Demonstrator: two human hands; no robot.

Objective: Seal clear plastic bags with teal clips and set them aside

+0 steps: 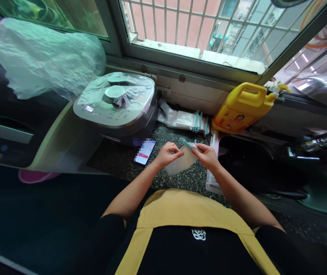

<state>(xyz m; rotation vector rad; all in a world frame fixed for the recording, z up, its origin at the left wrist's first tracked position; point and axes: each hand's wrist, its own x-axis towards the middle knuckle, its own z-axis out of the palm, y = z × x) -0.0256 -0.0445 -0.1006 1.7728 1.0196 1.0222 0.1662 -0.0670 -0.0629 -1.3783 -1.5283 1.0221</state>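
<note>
A small translucent plastic bag [180,162] hangs between my hands, just above the speckled counter. My left hand [167,156] is closed in a pinch at the bag's left edge. With thumb and fingers closed, my right hand [207,156] grips a teal sealing clip [186,144], a thin strip lying along the bag's upper edge. I cannot tell how much of the edge sits inside the clip. Behind my hands is a pile of clear bags [179,119], with several more teal strips on its right end.
A phone [145,152] lies left of my hands, before a plastic-covered rice cooker [117,101]. Back right stands a yellow jug [242,109]. A flat clear-wrapped pack [213,179] lies beside the sink, where a dark pan [261,172] sits. A barred window is behind.
</note>
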